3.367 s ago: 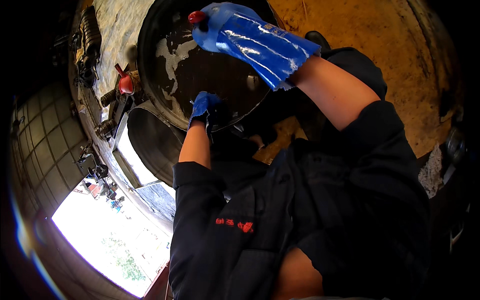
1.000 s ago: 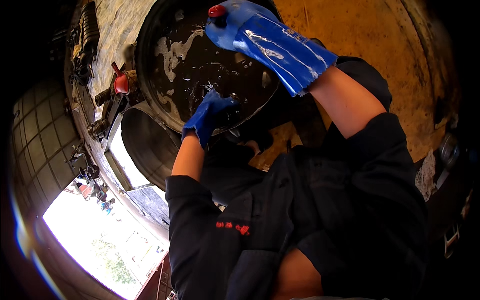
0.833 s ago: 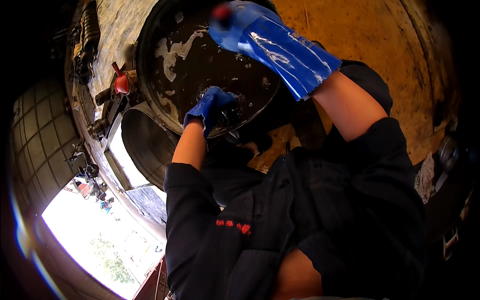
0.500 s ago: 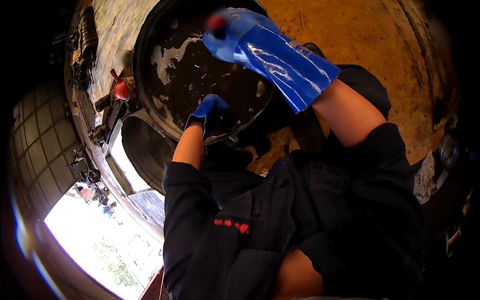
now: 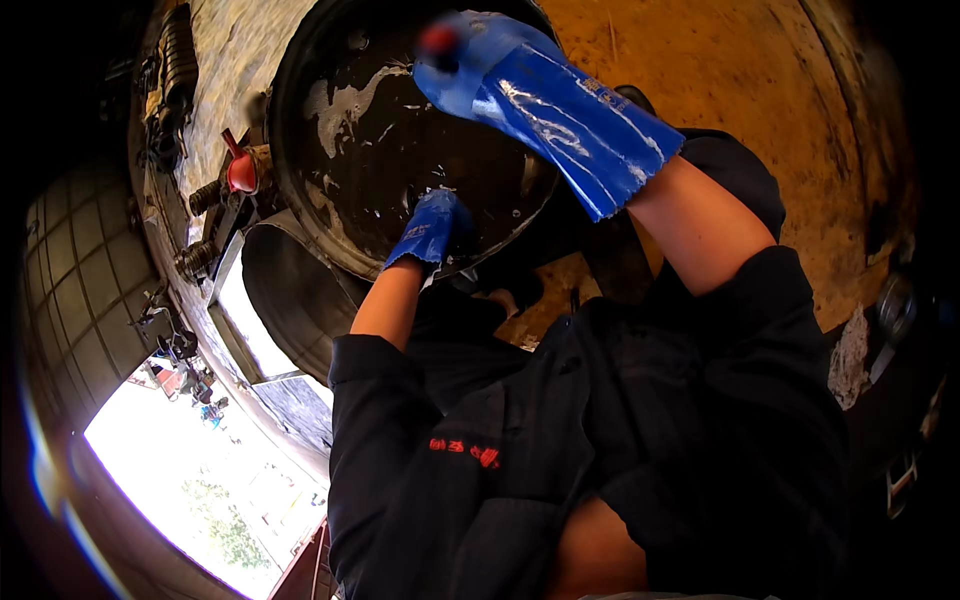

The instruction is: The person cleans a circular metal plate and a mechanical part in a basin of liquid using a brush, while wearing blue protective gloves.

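Observation:
A large round dark tub [image 5: 283,190] stands in front of me, holding dark liquid [image 5: 365,185] with patches of pale foam. My left hand [image 5: 432,225], in a blue rubber glove, reaches over the near rim and dips into the liquid; its fingers are hidden there. Over the far right part of the tub is my right hand [image 5: 475,65], in a long blue glove. It looks closed around something with a blurred red end [image 5: 439,41] beside a dark spot, whose kind I cannot make out.
Left of the tub stands a second round dark container [image 5: 290,290]. A red funnel-like piece [image 5: 241,172] lies beyond it, near coiled springs [image 5: 178,60] and other metal parts. A yellowish-brown stained floor [image 5: 720,60] stretches to the right.
My left hand has moved slightly right and deeper into the liquid, its glove now pointing away from me. My right hand has shifted a little to the right.

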`<state>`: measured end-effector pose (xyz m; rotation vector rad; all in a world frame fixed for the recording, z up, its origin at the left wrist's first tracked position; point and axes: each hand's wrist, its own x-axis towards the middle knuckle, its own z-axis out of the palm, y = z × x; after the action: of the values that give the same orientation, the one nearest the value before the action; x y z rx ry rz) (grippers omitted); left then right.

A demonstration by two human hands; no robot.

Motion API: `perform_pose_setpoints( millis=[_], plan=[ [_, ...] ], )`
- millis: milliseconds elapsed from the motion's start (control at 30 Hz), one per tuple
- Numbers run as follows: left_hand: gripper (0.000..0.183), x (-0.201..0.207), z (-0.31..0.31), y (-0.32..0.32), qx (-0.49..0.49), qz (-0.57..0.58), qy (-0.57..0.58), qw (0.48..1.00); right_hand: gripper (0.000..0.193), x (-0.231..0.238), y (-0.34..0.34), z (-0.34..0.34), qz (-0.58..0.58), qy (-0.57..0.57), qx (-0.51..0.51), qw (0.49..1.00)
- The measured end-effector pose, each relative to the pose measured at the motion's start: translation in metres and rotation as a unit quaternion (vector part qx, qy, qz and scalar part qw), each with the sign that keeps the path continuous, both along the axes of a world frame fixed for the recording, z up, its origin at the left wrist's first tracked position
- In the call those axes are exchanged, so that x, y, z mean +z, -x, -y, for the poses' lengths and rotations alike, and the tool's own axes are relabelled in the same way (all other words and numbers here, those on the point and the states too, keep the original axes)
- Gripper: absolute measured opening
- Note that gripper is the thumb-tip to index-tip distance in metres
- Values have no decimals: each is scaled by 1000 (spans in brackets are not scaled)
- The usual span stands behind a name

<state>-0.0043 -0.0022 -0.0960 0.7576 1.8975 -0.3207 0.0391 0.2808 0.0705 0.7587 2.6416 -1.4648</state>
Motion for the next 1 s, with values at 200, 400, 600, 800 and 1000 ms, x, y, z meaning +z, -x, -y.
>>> perform_pose_setpoints(
  millis=[200,400,600,800,1000],
  plan=[
    [61,62,-54,-39,78,-156,-24,984,34,9,-7,-5,19,-24,25,999],
    [55,89,-31,-32,166,-152,-45,973,35,5,-3,-2,-1,-14,29,999],
    [61,80,-3,-24,284,-88,-140,945,32,13,-6,1,-21,15,32,999],
    [49,47,-55,-30,59,-133,119,982,28,6,-2,4,-31,-11,5,999],
    [43,45,-56,-33,-167,-104,-24,980,28,-8,3,18,-88,-33,-35,995]
  ],
)
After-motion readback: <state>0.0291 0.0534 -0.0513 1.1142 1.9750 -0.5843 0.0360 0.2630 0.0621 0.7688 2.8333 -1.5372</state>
